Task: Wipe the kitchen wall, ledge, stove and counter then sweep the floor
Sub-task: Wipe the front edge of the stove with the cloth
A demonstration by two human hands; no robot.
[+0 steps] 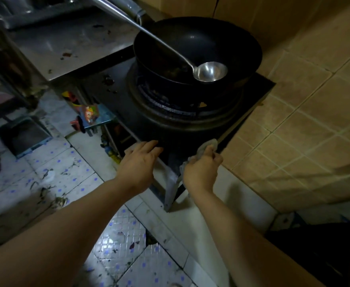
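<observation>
Far left, the tiled floor (52,179) is littered with dark scraps and a dustpan (25,137) sits on it; sweeping not started, by the look of it. Above that, the steel counter (66,48) carries dried stains and crumbs, not yet wiped as far as I can judge. Centre: black stove (116,96) with a wok (197,50) on the burner and a metal ladle (209,71) resting in it, handle running up-left. Left hand (141,162) lies flat, fingers spread and loose, holding nothing, pressed on the stove's near front edge, likely bracing. Right hand (203,168) is closed around a bunched grey rag (209,145), the rag's tip touching the stove's near right corner where it meets the tan tiled wall (315,110); more cloth hangs below the fist. Step in hand: wiping the stove top, front edge. Next move probably needs the rag dragged leftward along the front strip toward the spots beside the burner ring, and the wok lifted to reach underneath.
</observation>
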